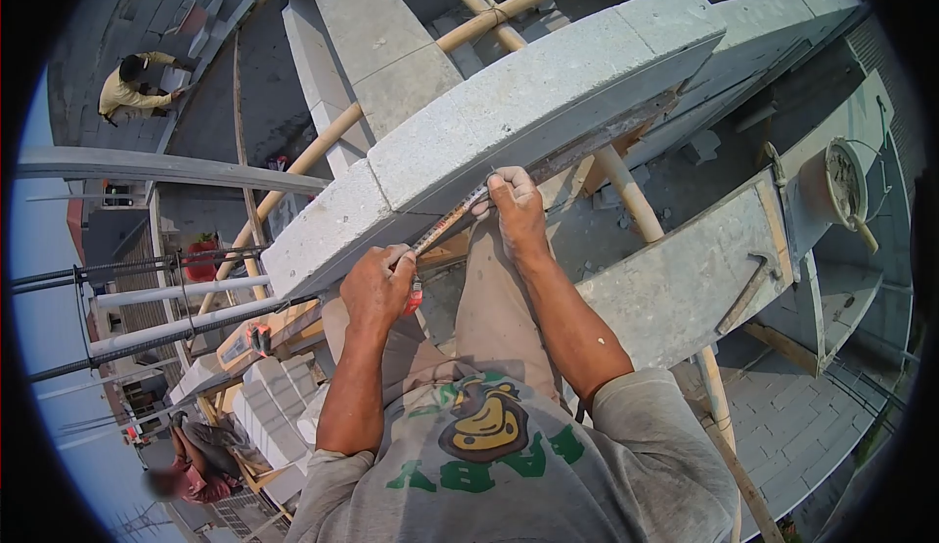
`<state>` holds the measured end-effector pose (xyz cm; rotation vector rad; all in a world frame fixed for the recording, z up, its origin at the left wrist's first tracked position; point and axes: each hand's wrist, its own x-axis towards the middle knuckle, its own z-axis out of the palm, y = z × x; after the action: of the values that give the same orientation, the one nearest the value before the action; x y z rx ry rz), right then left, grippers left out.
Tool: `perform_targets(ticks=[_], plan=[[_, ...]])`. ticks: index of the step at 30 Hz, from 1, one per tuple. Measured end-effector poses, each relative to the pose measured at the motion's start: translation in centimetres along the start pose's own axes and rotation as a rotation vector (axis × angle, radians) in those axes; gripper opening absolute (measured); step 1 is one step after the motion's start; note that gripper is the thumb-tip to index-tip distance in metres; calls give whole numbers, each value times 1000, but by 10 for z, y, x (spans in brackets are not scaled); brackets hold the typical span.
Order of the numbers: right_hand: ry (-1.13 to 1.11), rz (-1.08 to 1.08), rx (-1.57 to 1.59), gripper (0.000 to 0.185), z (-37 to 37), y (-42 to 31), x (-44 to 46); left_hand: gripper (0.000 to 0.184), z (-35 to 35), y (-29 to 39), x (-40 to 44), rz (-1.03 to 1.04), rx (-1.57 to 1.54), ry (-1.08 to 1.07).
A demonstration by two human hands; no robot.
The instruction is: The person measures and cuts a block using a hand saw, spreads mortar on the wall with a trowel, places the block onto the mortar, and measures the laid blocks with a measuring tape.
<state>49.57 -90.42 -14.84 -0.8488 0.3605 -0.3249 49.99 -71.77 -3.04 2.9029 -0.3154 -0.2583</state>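
Observation:
A tape measure's blade (451, 222) is stretched between my two hands, along the near side of a row of pale lightweight concrete blocks (528, 93). My left hand (380, 284) is closed around the tape, with part of its red case (415, 299) showing beside the fingers. Up and to the right, my right hand (515, 208) pinches the blade's far end close to the wall's edge. Its fingertips are dusty and partly hide the tape's tip.
A hammer (747, 294) lies on the grey board (655, 298) to my right, with a mortar bucket (831, 187) beyond. Bamboo poles (626, 191) cross below. Reinforcing bars (137, 267) stick out left. One person (137, 88) works upper left; another (201, 465) is lower left.

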Motion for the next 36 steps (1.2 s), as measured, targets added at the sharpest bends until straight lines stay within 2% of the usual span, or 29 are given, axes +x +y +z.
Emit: perform_targets(ticks=[12,15,18,22,25,31,36], plan=[[-43,-59,-47,25,10,-5,10,25,3,-1,2,-16,-35,30],[-55,3,-18,31,12,-11,9,24,2,-2,0,-5,-41,51],[-80,3,-17,31,10,-11,10,23,3,-3,0,2,-41,58],[-42,-50,18,21,13,-6,11,24,3,-2,1,0,-73,59],[-37,-66,39,22,12,-5,12,34,1,-3,3,-10,-74,28],[-31,-41,31,22,9,-3,13,26,6,-6,6,-8,-40,20],[-24,-3,78,21,5,5,15,28,14,-8,10,-35,-6,-22]])
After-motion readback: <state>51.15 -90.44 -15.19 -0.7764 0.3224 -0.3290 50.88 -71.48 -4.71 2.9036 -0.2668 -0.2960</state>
